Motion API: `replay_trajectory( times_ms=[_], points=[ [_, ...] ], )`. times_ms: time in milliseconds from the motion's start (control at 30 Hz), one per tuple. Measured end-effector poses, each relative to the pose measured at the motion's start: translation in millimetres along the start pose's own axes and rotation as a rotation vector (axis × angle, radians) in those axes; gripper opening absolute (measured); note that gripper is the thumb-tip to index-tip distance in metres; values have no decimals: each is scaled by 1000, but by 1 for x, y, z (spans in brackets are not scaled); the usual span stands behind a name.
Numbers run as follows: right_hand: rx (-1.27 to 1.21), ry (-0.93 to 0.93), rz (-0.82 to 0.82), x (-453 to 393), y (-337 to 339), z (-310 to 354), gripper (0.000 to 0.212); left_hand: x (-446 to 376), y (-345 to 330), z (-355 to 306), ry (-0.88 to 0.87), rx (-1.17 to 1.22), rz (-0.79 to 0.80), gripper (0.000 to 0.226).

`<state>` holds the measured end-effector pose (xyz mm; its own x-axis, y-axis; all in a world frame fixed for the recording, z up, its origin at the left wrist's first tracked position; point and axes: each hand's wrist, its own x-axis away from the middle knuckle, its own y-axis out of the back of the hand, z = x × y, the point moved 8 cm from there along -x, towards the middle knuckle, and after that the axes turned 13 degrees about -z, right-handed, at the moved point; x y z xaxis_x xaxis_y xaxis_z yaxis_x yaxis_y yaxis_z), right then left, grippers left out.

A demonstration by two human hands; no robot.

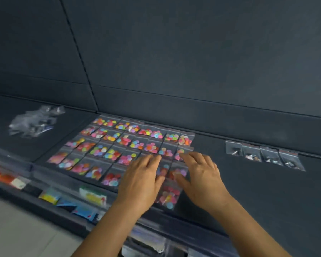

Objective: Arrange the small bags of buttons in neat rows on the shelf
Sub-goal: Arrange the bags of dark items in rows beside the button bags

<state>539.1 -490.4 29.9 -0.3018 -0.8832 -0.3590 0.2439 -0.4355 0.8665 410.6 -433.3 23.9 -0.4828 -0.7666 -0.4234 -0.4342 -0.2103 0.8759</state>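
Head view | we read no labels | both hands, left hand (pixel 141 175) and right hand (pixel 200 175), lie flat with fingers released on button bags (pixel 119 145) | dark shelf (pixel 248 191); dark bags (pixel 263 154) at 2 o'clock.

No text, label, brand, number or sign can be read anywhere. The coloured packets along the front edge of the dark shelf (pixel 248 191) may carry print, but they are too blurred to make out.
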Motion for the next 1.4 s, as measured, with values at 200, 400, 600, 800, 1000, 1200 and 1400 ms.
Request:
replay_trajectory(
  times_ms=[200, 400, 600, 800, 1000, 1200, 1400],
  points=[
    [-38, 73, 50, 4, -49, 110, 62, 39, 50, 104, 72, -46, -25, 60],
    [-93, 157, 118, 3, -89, 201, 63, 72, 89, 187, 168, -61, -50, 59],
    [-130, 259, 173, -16, -122, 275, 60, 83, 114, 258, 285, -68, -93, 58],
    [-151, 324, 198, -57, -163, 330, 62, 68, 125, 330, 349, -87, -129, 57],
    [-187, 356, 188, -124, -209, 377, 63, 23, 118, 399, 375, -92, -127, 57],
    [-183, 346, 226, -186, -254, 397, 56, -28, 100, 454, 382, -90, -108, 55],
    [-171, 263, 276, -230, -289, 391, 53, -59, 74, 492, 410, -49, -79, 55]
  ],
)
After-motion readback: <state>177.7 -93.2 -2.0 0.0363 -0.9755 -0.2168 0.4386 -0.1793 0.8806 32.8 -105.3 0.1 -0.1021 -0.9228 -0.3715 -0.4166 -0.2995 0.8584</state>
